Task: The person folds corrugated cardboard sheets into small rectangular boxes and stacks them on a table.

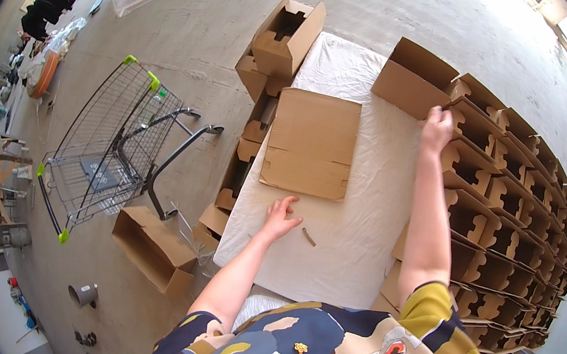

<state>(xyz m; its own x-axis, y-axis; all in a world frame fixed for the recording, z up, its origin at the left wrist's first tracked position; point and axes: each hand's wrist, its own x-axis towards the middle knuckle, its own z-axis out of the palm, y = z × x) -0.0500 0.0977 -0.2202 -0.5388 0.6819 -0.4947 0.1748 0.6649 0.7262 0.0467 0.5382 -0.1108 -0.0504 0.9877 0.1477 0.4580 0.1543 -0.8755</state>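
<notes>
A white-covered table lies in front of me. On it rests a closed, flat brown cardboard box. My left hand is just below this box's near edge, fingers apart and holding nothing. A small brown strip lies to its right. My right arm is stretched toward the far right, where my right hand is closed on the near right corner of an open cardboard box. That box sits at the table's far right edge, beside the stacked boxes. My fingertips are partly hidden against the cardboard.
Rows of stacked open cardboard boxes fill the right side. More open boxes line the table's left edge. A wire shopping cart stands on the floor at left, with an open box near it.
</notes>
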